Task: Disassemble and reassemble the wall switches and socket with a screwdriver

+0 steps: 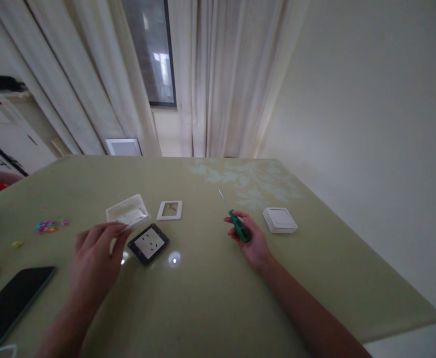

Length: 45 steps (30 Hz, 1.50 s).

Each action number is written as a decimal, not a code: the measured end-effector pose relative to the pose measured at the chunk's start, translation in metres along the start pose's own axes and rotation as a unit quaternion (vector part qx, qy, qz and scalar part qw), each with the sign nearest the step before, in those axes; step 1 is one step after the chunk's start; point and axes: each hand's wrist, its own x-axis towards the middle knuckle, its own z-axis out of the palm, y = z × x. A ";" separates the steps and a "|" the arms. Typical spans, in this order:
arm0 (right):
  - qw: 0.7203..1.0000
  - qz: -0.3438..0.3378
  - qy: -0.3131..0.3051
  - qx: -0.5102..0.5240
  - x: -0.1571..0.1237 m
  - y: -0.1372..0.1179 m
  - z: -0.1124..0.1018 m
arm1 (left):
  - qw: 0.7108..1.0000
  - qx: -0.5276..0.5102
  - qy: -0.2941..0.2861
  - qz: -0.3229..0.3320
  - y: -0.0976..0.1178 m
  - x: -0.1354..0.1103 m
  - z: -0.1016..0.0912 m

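Note:
Between the thumb and fingers of my left hand [100, 253] is the near edge of a white, shallow square box [128, 211], tilted above the table. My right hand [253, 241] is wrapped around the green and black handle of a screwdriver [239, 226], its thin metal shaft pointing away and up to the left. Just right of my left hand lies a wall socket [151, 243] with a white face and a black frame. Beyond it sits a white square frame [169, 210] with small screws [172, 207] showing inside its opening.
A white square box-shaped piece [279, 220] rests right of my right hand. At left are small colourful pieces [48, 226], a yellow bit [17, 244] and a dark tablet [14, 303]. The pale green table [210, 298] borders a wall on the right and curtains [225, 74] behind.

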 end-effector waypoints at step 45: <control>0.999 -0.013 0.027 0.031 0.003 -0.002 -0.004 | 0.887 -0.300 -0.310 0.167 0.153 -0.005 0.041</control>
